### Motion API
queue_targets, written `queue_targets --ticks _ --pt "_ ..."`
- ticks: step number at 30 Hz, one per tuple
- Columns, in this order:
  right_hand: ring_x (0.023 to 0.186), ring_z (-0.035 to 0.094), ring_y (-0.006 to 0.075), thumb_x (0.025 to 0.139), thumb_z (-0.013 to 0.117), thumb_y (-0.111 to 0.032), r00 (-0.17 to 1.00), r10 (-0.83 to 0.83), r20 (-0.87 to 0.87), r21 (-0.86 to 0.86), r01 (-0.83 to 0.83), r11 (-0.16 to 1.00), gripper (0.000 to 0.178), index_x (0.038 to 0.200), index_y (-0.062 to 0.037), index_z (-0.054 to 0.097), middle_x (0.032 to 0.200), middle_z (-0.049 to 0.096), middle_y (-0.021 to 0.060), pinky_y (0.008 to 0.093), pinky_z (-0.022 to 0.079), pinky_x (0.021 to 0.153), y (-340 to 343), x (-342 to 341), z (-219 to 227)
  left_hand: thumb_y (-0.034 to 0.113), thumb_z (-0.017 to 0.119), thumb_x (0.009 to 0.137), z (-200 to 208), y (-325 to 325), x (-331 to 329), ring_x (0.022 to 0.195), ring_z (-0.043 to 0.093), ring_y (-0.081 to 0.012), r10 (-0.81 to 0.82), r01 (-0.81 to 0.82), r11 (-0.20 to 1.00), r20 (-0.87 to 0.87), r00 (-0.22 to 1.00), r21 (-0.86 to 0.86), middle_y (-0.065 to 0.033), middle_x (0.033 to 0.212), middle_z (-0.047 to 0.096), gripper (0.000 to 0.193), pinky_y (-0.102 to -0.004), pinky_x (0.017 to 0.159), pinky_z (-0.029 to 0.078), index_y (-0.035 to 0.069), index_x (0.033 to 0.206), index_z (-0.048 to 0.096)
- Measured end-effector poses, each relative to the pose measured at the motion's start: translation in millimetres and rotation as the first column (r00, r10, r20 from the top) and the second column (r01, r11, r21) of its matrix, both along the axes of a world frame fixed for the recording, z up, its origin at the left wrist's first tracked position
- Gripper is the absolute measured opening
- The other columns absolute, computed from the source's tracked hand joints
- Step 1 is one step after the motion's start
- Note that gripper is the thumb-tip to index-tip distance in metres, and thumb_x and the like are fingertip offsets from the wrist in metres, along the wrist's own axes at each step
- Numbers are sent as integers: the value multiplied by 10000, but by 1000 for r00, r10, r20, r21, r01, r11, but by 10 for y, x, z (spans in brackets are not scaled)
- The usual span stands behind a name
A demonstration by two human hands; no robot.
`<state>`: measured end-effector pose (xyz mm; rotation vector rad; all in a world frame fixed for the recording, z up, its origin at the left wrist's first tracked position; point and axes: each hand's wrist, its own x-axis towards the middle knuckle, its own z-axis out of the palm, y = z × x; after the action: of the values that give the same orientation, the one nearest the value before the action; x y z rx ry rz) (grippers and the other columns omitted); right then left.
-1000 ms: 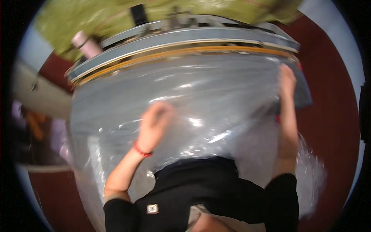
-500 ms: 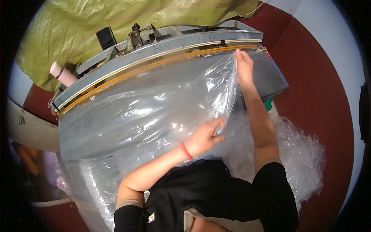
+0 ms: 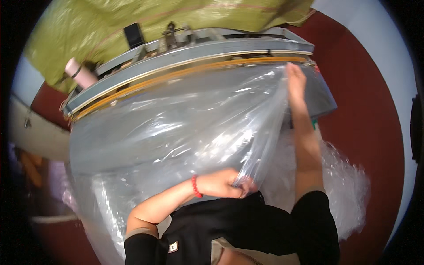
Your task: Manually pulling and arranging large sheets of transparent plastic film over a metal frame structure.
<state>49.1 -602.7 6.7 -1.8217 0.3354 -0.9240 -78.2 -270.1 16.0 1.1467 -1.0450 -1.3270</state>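
Observation:
A large sheet of clear plastic film lies across the grey tabletop and hangs over its near side. My right hand pinches the film's far right corner, close under the orange strip of the machine. Nearer my body, my left hand, with a red bead bracelet on the wrist, grips the right edge of the film. Between the two hands the film is drawn into tight, shiny folds. The left fingertips are slightly blurred.
A long grey metal machine frame with an orange strip spans the far edge. On it stand a pink bottle and a black phone-like slab. Crumpled film is heaped on the red floor at right. Yellow-green sheeting hangs behind.
My left hand has come down toward my body and closed on the film's edge. My right hand still pinches the corner, shifted slightly right in view. The whole view has shifted a little.

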Motion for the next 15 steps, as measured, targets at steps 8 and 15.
queue_targets --ticks 8,15 --pt "747 500 107 841 490 -237 938 -264 -227 -249 206 946 249 899 -19 596 759 575 20 240 394 704 -1736 -567 -518 -57 524 683 407 2842 147 695 535 -72 618 -720 533 377 690 444 -12 766 583 247 -214 625 441 18 917 545" --pt "659 447 108 840 506 -295 912 -334 -239 -334 246 910 324 779 20 552 676 529 9 245 376 630 -2217 -411 -883 -34 479 739 1610 3644 667 575 440 -81 37 -687 19 687 -726 -727 -18 607 478 73 -196 530 356 6 678 491"
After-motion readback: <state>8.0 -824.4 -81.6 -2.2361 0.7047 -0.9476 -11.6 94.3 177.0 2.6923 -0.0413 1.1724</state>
